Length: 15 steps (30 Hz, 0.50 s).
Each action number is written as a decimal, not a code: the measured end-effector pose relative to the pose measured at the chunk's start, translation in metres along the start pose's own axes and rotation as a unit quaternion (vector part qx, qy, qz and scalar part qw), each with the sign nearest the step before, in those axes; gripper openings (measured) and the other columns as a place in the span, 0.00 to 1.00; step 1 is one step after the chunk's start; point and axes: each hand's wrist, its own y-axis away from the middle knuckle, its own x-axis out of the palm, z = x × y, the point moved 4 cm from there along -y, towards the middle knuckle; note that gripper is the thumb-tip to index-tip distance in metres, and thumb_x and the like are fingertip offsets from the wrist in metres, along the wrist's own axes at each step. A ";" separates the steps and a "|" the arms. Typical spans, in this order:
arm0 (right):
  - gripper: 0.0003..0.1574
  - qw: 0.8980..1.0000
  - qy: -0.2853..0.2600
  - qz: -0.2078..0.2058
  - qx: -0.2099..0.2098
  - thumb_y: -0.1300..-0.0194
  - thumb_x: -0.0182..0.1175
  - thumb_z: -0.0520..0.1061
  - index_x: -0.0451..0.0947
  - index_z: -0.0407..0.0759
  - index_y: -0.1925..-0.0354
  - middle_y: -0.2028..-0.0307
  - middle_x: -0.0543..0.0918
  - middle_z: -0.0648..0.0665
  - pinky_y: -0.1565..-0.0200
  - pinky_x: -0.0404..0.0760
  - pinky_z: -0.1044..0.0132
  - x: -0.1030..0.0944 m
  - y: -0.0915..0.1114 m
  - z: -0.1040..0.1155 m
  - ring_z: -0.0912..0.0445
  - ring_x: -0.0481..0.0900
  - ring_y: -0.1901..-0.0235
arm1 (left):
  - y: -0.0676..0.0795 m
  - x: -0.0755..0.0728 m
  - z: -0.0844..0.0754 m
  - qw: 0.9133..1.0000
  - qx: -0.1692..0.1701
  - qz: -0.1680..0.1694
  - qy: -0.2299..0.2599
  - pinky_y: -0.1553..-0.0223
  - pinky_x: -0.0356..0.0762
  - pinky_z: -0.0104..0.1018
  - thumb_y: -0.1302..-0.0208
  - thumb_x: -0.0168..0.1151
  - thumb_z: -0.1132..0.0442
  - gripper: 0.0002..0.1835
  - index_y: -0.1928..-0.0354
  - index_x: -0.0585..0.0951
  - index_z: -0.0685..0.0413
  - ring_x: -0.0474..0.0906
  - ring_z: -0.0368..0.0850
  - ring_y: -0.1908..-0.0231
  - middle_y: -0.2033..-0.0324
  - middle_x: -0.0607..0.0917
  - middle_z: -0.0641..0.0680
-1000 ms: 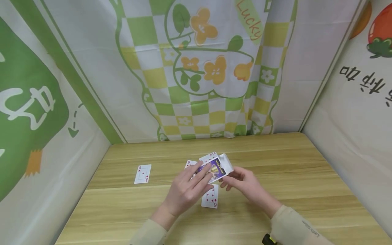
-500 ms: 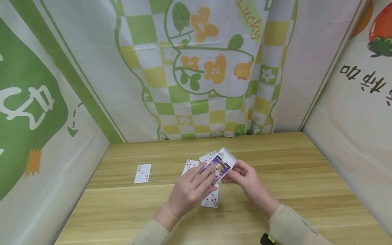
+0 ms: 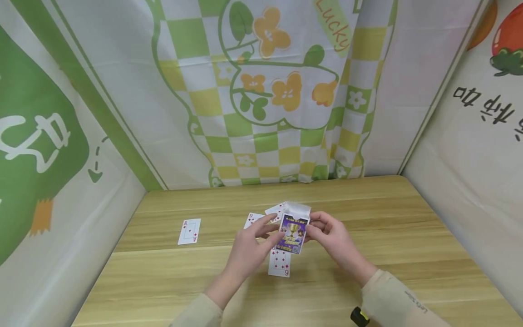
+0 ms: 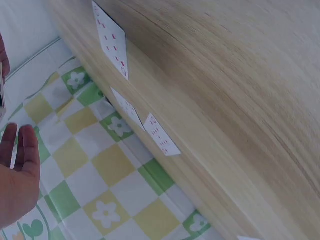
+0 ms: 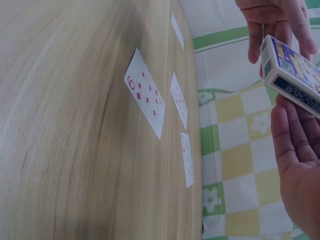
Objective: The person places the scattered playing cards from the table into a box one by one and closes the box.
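A playing-card box with a purple front and a gold trophy hangs over the table, its white top flap raised. My right hand pinches its right edge, thumb on the front. At the box's left edge, the thumb of my left hand overlaps the front, while its fingers stretch loosely beside the upper left corner. In the right wrist view, the box sits above the right hand's fingers. Below the box lies a diamond card; two more, a nine and another card, lie behind.
An ace of diamonds lies apart on the left of the wooden table. Printed cloth walls close off the back and both sides. By the right sleeve is a small black-and-yellow object.
The box has turned more upright toward me, its front now largely uncovered. My left fingers have slid off its face to the left edge. The cards on the table have stayed put.
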 end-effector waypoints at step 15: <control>0.20 0.995 0.093 0.029 0.003 0.34 0.56 0.44 0.73 0.41 0.45 0.62 0.82 0.45 0.58 0.81 0.60 0.005 0.000 0.006 0.50 0.79 0.63 | -0.002 0.006 0.007 0.954 -0.178 0.106 0.216 0.62 0.82 0.49 0.43 0.66 0.56 0.14 0.61 0.80 0.59 0.81 0.61 0.68 0.70 0.86 0.56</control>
